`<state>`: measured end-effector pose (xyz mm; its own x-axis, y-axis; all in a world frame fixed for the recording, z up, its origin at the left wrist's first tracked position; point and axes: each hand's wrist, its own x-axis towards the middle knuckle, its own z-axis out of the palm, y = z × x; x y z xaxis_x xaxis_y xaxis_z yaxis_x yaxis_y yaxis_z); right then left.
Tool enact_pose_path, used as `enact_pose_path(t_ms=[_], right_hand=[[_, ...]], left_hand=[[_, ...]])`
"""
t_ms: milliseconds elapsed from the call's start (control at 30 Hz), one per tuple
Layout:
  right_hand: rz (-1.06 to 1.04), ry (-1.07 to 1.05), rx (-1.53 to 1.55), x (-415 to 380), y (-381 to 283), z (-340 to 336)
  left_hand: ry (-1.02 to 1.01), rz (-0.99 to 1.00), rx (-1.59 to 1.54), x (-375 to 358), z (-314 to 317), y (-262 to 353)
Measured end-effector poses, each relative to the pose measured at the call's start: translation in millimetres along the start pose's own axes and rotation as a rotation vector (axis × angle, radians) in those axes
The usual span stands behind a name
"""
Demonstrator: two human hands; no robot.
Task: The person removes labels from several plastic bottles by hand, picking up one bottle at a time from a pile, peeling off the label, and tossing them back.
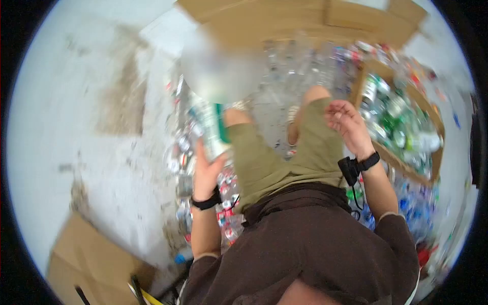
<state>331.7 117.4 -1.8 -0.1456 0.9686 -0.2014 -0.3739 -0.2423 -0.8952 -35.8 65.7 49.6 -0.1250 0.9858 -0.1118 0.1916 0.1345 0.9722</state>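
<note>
My left hand [206, 170] is closed around the lower end of a white and green container [210, 124]. The container tilts away from me beside my left knee, and its upper part is lost in a pale blur. Over my right knee, my right hand [349, 124] is held up with its fingers loosely bent and slightly apart; nothing shows in it. Just to the right of that hand stands a cardboard box [394, 152] holding several green and clear plastic bottles [399, 114].
Clear plastic bottles [297, 63] lie ahead, between my feet and a large cardboard sheet [264, 20]. Crushed cans [180, 152] pile up on my left. Bluish bottles [414, 203] lie near my right elbow. Another cardboard piece [94, 254] rests at lower left.
</note>
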Motion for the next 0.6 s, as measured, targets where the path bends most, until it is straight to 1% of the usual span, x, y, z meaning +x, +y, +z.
enact_pose_path(t_ms=[33,67,100,167,233,300,367,400,533,600], right_hand=[[0.009,-0.214,-0.061,8,-1,30],[0.030,-0.346,-0.081,14,-2,65],[0.052,-0.467,-0.095,17,0,92],[0.022,-0.561,-0.073,23,8,140],[0.011,-0.570,-0.074,29,13,173],[-0.002,-0.574,-0.071,33,19,191],[-0.004,-0.528,0.038,35,27,199],[0.002,-0.533,0.033,35,30,200],[0.071,-0.496,0.064,33,36,195],[0.085,-0.468,0.061,33,36,191]], left_hand=[[-0.012,0.078,0.087,-2,5,1],[-0.053,0.044,0.022,-5,8,8],[-0.078,0.069,0.101,-8,12,8],[-0.076,0.182,0.223,-13,18,6],[-0.034,0.137,0.180,-19,23,7],[0.001,0.092,0.139,-23,25,9],[0.216,0.287,0.670,-25,27,8],[0.271,0.339,0.692,-26,29,4],[0.284,0.385,0.669,-31,29,-3],[0.076,0.259,0.270,-31,22,-5]])
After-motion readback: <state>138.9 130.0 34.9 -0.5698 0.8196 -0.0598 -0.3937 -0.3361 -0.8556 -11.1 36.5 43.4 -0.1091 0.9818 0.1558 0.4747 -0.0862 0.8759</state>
